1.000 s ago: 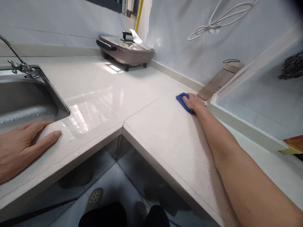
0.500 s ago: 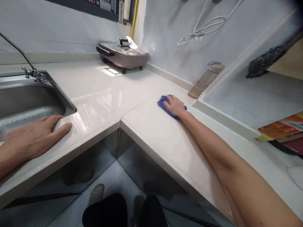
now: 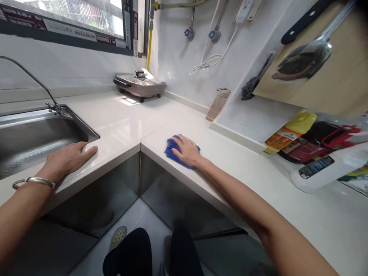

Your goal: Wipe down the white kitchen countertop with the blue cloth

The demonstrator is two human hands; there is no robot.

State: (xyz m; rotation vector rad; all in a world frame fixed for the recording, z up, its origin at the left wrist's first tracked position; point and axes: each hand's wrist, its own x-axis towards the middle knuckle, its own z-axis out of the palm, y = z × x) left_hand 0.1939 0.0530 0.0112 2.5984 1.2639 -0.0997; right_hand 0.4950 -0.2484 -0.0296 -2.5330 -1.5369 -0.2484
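My right hand (image 3: pixel 186 150) presses down on a crumpled blue cloth (image 3: pixel 170 150), fingers spread over it, on the white countertop (image 3: pixel 161 119) just right of the inner corner. Parts of the cloth stick out on both sides of the hand; the rest is hidden under the palm. On the left, my left hand (image 3: pixel 70 158) rests flat at the sink's front right corner, thumb apart and holding nothing. A silver bangle (image 3: pixel 40 181) circles that wrist. The steel sink (image 3: pixel 94 134) has water drops inside.
An electric pan (image 3: pixel 140 86) with a lid stands in the far corner. A beige bottle (image 3: pixel 217 105) stands by the right wall. Farther right are a yellow-capped orange bottle (image 3: pixel 290 132), a white bottle (image 3: pixel 330 170), and a hanging ladle (image 3: pixel 307 57). A faucet (image 3: pixel 56 108) rises behind the sink.
My right hand has drawn the blue cloth back toward the counter's front edge. The view has tilted up and turned right, bringing more of the window and right-hand bottles into sight.
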